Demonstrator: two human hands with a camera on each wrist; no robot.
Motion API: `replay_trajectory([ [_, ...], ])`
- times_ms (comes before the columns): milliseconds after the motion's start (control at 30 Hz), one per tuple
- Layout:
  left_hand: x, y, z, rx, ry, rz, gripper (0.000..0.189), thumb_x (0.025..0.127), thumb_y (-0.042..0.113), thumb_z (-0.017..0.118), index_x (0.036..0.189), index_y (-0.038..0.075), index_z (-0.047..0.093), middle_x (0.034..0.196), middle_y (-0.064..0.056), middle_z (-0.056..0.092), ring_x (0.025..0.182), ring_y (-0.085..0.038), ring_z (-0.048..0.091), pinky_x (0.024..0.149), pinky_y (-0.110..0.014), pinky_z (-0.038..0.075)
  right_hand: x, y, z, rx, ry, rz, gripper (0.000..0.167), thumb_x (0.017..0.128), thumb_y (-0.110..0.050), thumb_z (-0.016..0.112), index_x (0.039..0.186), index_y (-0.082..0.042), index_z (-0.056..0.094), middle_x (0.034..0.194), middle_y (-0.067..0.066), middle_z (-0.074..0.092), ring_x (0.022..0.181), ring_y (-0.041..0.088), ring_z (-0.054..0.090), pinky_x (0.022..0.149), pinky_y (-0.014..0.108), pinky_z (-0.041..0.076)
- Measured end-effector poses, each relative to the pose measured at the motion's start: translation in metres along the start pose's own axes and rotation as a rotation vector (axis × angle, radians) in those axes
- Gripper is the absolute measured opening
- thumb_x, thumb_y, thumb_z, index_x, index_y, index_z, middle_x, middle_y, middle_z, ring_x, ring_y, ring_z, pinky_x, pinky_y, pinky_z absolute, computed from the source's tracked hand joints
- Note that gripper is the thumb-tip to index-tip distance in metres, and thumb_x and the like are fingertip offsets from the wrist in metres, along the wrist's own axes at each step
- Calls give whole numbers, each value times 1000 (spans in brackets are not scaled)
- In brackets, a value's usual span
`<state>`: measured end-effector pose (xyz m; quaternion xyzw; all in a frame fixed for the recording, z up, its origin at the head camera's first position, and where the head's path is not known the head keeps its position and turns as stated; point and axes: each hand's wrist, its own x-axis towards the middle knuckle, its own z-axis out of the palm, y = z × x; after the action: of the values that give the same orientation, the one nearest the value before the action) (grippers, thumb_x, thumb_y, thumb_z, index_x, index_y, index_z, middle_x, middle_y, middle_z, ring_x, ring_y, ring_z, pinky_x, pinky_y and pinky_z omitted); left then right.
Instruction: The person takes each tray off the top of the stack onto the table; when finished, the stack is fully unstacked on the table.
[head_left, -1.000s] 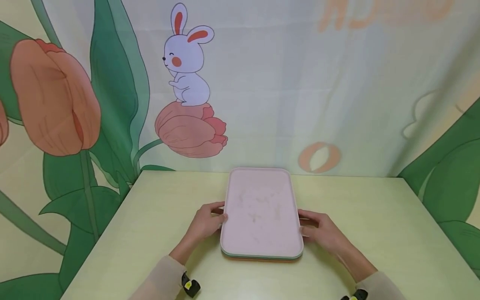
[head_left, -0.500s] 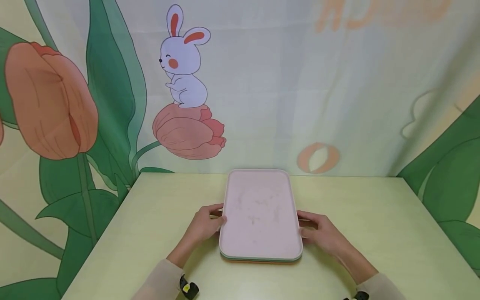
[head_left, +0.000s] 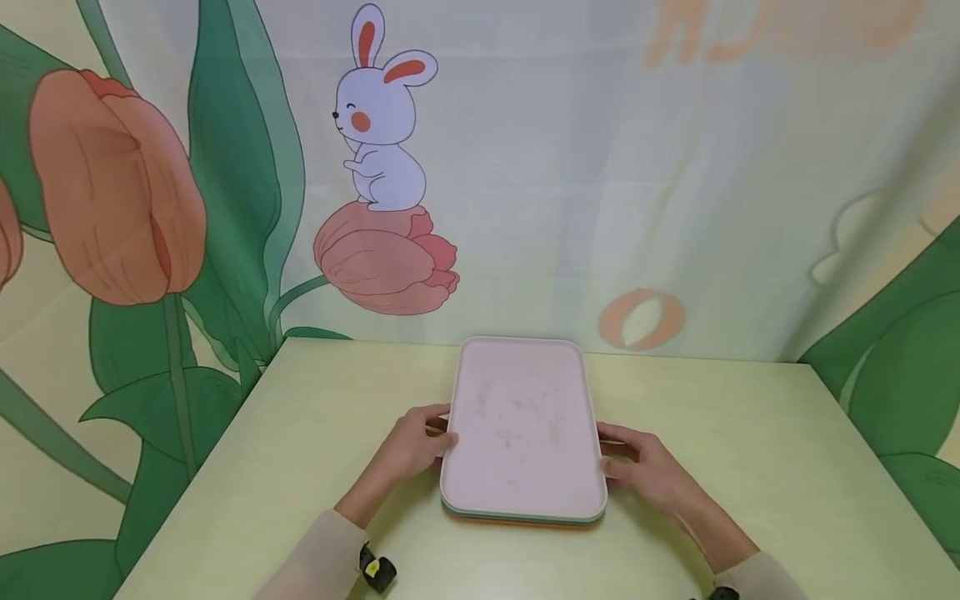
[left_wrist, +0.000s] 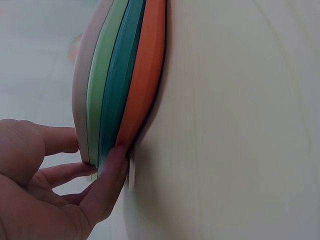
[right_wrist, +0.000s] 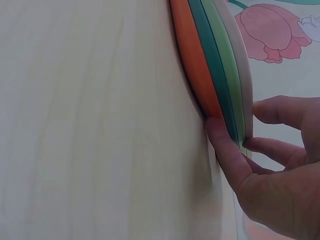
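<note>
head view shows the tray stack (head_left: 522,425) midway across the table (head_left: 712,417), reaching its far edge; left hand (head_left: 411,442) and right hand (head_left: 647,468) pinch the stack's opposite sides, likely keeping it aligned

Four stacked trays (head_left: 523,429), pink uppermost, lie seemingly flat on the table (head_left: 750,433).

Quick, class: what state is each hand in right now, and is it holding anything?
Left hand: holding the tray stack by its left edge.
Right hand: holding the same stack by its right edge.
</note>
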<state>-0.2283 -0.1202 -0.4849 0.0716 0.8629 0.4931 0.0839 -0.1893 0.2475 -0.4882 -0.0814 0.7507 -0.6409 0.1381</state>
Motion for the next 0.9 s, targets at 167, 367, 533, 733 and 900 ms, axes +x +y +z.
replay_trajectory([
  [167,-1,0,-3,-29,-6,-13,49,100,8,72,147,1,60,119,-17,70,103,-28,70,75,-40,65,1,-2,1,11,-13,11,65,99,3,65,157,14,36,152,38,46,128,39,60,91,41,62],
  [367,0,-1,-6,-60,-25,-21,50,102,11,72,148,-1,59,118,-19,68,97,-27,71,73,-40,65,12,-4,-3,-32,56,66,57,103,-1,63,154,12,43,145,32,54,121,33,64,89,45,63],
  [533,6,1,-6,-50,41,-16,41,102,12,71,140,-2,64,110,-14,67,92,-23,71,68,-37,65,26,-9,-4,-56,123,60,47,106,-1,58,151,11,47,139,32,56,115,32,66,88,47,63],
  [733,16,7,-3,-30,100,-27,37,95,7,78,127,-5,65,101,-11,61,70,-19,67,60,-34,63,41,-13,-5,-51,141,57,45,107,-4,56,150,10,49,142,31,54,113,30,68,87,48,63],
  [900,18,10,-3,-21,94,-25,37,90,-3,76,125,-5,63,101,-13,60,69,-19,66,58,-33,62,46,-7,-6,-37,145,80,46,106,-4,57,150,9,50,143,30,54,111,26,67,85,44,64],
])
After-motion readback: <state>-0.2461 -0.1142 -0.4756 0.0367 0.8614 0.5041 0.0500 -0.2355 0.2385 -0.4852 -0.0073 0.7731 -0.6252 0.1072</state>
